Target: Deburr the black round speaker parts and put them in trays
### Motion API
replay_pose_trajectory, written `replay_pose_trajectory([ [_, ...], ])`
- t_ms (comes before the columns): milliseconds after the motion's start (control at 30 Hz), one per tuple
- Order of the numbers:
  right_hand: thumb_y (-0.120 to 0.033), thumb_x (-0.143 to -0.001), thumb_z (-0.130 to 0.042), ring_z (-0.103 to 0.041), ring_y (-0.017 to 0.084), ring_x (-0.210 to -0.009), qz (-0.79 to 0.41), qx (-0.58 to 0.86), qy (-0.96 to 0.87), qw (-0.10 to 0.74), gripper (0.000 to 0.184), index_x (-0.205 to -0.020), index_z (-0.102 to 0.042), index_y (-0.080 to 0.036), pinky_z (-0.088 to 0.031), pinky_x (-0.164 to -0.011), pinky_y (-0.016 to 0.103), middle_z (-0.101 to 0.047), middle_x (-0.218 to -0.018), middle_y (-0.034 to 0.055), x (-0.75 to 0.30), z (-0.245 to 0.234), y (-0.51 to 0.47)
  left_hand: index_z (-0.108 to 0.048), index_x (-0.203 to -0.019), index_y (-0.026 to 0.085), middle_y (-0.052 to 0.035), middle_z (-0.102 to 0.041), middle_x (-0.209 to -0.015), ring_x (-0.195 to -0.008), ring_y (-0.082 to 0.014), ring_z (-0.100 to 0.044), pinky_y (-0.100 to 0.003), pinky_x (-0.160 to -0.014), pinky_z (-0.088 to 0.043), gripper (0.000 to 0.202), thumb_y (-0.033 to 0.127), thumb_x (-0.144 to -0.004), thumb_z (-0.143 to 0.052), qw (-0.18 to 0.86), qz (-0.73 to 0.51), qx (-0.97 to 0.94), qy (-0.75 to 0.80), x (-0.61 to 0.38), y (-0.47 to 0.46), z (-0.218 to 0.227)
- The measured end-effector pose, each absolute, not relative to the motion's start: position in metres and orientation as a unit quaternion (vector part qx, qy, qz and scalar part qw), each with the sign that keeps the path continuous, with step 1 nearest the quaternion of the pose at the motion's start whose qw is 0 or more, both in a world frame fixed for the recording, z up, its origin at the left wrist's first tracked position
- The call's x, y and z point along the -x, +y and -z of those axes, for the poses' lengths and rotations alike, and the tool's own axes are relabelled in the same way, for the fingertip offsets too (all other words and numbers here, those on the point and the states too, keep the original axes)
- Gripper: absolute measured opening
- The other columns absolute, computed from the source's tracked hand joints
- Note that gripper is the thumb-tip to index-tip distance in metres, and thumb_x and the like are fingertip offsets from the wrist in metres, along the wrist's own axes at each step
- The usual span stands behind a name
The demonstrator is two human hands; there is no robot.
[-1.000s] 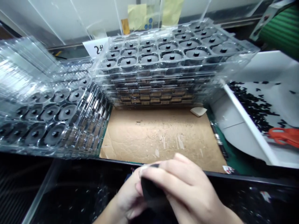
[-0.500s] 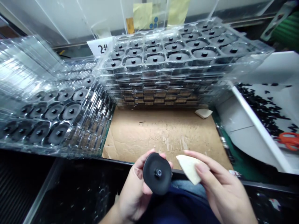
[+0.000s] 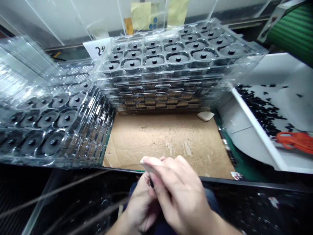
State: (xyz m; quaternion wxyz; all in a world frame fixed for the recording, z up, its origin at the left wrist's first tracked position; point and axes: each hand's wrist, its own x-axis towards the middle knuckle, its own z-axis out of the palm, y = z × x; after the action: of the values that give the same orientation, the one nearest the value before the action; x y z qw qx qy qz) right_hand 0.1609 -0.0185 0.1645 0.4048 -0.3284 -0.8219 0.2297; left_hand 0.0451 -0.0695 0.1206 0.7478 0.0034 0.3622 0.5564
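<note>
Head camera, looking down: a person's two bare hands meet at the near edge of a cardboard sheet (image 3: 146, 140). The right hand (image 3: 183, 189), slightly blurred, pinches a pale wedge (image 3: 143, 161), its tip showing at the fingertips. The left hand (image 3: 141, 204), partly hidden behind the right, is curled around a black piece (image 3: 152, 183); only a small dark bit of it shows between the hands.

Beyond both hands stands a stack of clear trays (image 3: 156, 74), the top one filled with dark round parts (image 3: 178, 58). To the left of the left hand is a second tray stack (image 3: 91, 130), similarly filled. Ahead and right of the right hand lies another pale wedge (image 3: 205, 116); farther right, a white bin (image 3: 256, 130) holds small black pieces (image 3: 259, 112) and an orange tool (image 3: 295, 141).
</note>
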Motion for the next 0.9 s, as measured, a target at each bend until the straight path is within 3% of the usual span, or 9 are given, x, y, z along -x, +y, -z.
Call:
replay_pose_trajectory([
  [67,-0.008,-0.086,-0.046,-0.061,0.015,-0.072,-0.27,0.299,-0.83,0.385,0.025,-0.105,-0.061,-0.013,-0.046,-0.068,0.029,-0.069,-0.084,0.0054,-0.17,-0.164,-0.02,-0.07,-0.098,0.027,-0.0018,-0.073,-0.098,-0.088,-0.0157,-0.067,-0.024,-0.085,-0.048,0.043,0.029,-0.056,-0.082,0.753,-0.56,-0.005,0.346,-0.043,-0.069,-0.123],
  [133,-0.009,-0.086,-0.046,-0.06,0.012,-0.069,-0.321,0.298,-0.842,0.315,0.024,-0.102,-0.062,-0.019,-0.046,-0.066,0.025,-0.068,-0.081,0.0012,-0.182,-0.164,-0.022,-0.07,-0.099,0.028,-0.002,-0.072,-0.103,-0.093,-0.019,-0.066,-0.026,-0.086,-0.048,0.057,0.029,-0.045,-0.086,0.751,-0.571,-0.021,0.33,-0.039,-0.068,-0.121],
  [200,-0.009,-0.087,-0.045,-0.056,0.012,-0.062,-0.304,0.338,-0.849,0.271,0.025,-0.103,-0.061,-0.02,-0.043,-0.061,0.025,-0.065,-0.075,0.0004,-0.191,-0.164,-0.02,-0.07,-0.098,0.028,-0.0017,-0.073,-0.102,-0.093,-0.0183,-0.066,-0.023,-0.083,-0.049,0.061,0.03,-0.04,-0.087,0.749,-0.577,-0.026,0.324,-0.036,-0.068,-0.117],
  [300,-0.015,-0.092,-0.039,-0.047,0.014,-0.057,-0.223,0.319,-0.867,0.312,0.027,-0.105,-0.062,-0.018,-0.035,-0.057,0.029,-0.06,-0.066,0.0019,-0.19,-0.168,-0.009,-0.069,-0.102,0.027,-0.002,-0.073,-0.103,-0.095,-0.018,-0.065,-0.024,-0.087,-0.047,0.059,0.032,-0.045,-0.086,0.77,-0.554,-0.031,0.315,-0.036,-0.07,-0.114],
  [433,-0.019,-0.095,-0.036,-0.047,0.013,-0.06,-0.268,0.19,-0.883,0.335,0.032,-0.093,-0.068,-0.022,-0.036,-0.059,0.029,-0.06,-0.066,0.0011,-0.185,-0.168,0.014,-0.067,-0.105,0.021,-0.0041,-0.073,-0.096,-0.093,-0.0211,-0.065,-0.029,-0.088,-0.047,0.059,0.035,-0.05,-0.084,0.782,-0.514,-0.061,0.346,-0.037,-0.07,-0.125],
  [533,-0.013,-0.089,-0.045,-0.054,0.013,-0.069,-0.308,0.307,-0.835,0.338,0.027,-0.104,-0.065,-0.022,-0.043,-0.063,0.026,-0.065,-0.08,0.0021,-0.195,-0.152,0.016,-0.068,-0.103,0.024,-0.0042,-0.071,-0.105,-0.093,-0.0215,-0.066,-0.028,-0.084,-0.049,0.062,0.036,-0.045,-0.085,0.772,-0.537,-0.041,0.337,-0.034,-0.069,-0.134],
  [633,-0.024,-0.087,-0.052,-0.062,0.014,-0.077,-0.402,0.455,-0.725,0.325,0.021,-0.103,-0.066,-0.026,-0.05,-0.063,0.022,-0.068,-0.089,0.0022,-0.209,-0.119,-0.002,-0.068,-0.102,0.027,-0.0041,-0.07,-0.109,-0.094,-0.0232,-0.067,-0.03,-0.083,-0.051,0.056,0.03,-0.048,-0.085,0.783,-0.54,-0.014,0.309,-0.031,-0.069,-0.133],
  [767,-0.038,-0.086,-0.052,-0.064,0.021,-0.098,-0.541,0.507,-0.632,0.224,0.026,-0.099,-0.07,-0.025,-0.053,-0.083,0.032,-0.07,-0.105,0.0043,-0.221,-0.079,-0.027,-0.068,-0.102,0.024,-0.0052,-0.072,-0.105,-0.092,-0.0227,-0.069,-0.028,-0.081,-0.053,0.052,0.027,-0.052,-0.084,0.794,-0.547,-0.014,0.267,-0.032,-0.069,-0.122],
  [900,-0.044,-0.085,-0.051,-0.064,0.024,-0.098,-0.5,0.582,-0.597,0.233,0.033,-0.1,-0.07,-0.023,-0.053,-0.083,0.035,-0.07,-0.105,0.0063,-0.228,-0.089,-0.025,-0.068,-0.102,0.025,-0.0038,-0.072,-0.105,-0.092,-0.0223,-0.068,-0.03,-0.081,-0.053,0.047,0.017,-0.057,-0.081,0.806,-0.524,-0.013,0.275,-0.032,-0.065,-0.125],
])
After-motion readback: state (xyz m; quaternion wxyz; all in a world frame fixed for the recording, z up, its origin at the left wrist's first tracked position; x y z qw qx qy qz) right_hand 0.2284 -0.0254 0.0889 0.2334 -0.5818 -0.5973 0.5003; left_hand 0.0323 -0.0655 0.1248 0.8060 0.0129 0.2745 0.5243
